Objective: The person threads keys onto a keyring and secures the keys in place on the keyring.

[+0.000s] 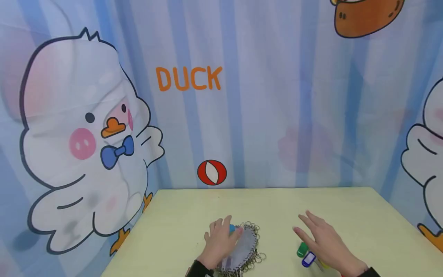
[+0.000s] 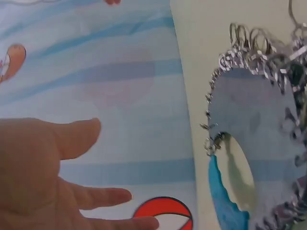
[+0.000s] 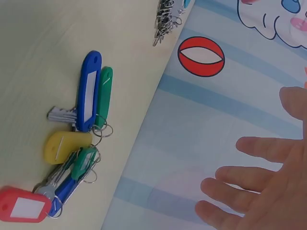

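A flat grey plate (image 1: pixel 245 246) lies on the table, its edge strung with many small metal rings (image 2: pixel 254 43). Blue edging (image 2: pixel 223 196) lines part of an oval cutout in it. My left hand (image 1: pixel 220 243) hovers over the plate's left side in the head view, fingers spread, holding nothing. To the right, my right hand (image 1: pixel 327 243) is in the air with fingers extended, beside a bunch of keys with plastic tags. Among them are a blue tag (image 3: pixel 88 91), a green tag (image 3: pixel 104 96), a yellow tag (image 3: pixel 67 146), a red tag (image 3: pixel 25 205) and a silver key (image 3: pixel 62 115).
The pale yellow tabletop (image 1: pixel 270 207) runs back to a striped blue curtain (image 1: pixel 263 96) printed with ducks and a red ball. Both the plate and the keys lie toward the table's near side, with a stretch of tabletop between them.
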`<state>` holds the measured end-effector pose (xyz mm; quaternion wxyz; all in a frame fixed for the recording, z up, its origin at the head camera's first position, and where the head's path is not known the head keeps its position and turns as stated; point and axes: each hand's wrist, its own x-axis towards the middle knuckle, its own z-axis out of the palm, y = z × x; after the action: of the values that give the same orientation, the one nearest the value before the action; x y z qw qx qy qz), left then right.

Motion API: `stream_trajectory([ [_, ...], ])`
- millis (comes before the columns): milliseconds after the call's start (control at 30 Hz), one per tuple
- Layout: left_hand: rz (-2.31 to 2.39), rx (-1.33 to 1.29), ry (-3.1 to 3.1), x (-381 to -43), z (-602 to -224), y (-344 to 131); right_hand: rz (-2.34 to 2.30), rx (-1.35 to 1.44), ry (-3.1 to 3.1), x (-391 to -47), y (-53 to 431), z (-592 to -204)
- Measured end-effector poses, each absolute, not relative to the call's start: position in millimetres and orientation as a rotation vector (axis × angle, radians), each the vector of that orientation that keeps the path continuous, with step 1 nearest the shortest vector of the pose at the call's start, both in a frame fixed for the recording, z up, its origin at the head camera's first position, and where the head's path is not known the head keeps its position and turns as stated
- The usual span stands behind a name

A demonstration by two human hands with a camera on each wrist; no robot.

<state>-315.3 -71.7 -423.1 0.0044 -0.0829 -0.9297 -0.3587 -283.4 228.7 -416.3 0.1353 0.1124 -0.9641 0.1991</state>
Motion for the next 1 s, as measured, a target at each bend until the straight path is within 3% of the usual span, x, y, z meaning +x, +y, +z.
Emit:
stream_trajectory([
  [233, -0.96, 0.037, -2.981, -371, -486, -95, 0.568, 0.356, -2.728, -288, 233, -419],
  [367, -0.871, 0.151, -3.036, -378, -495, -96, 0.579, 0.365, -2.718, -290, 236, -421],
  [567, -1.064, -0.012, -2.981, -359, -468, -96, 0.631, 0.357, -2.728, -291, 241, -428],
  [800, -1.841, -0.185, -2.754, -357, -419, -93, 0.651, 0.364, -2.755, -294, 244, -431],
  [1000, -1.712, -0.533, -2.741, -364, -366, -89, 0.665, 0.386, -2.754, -296, 245, -426],
])
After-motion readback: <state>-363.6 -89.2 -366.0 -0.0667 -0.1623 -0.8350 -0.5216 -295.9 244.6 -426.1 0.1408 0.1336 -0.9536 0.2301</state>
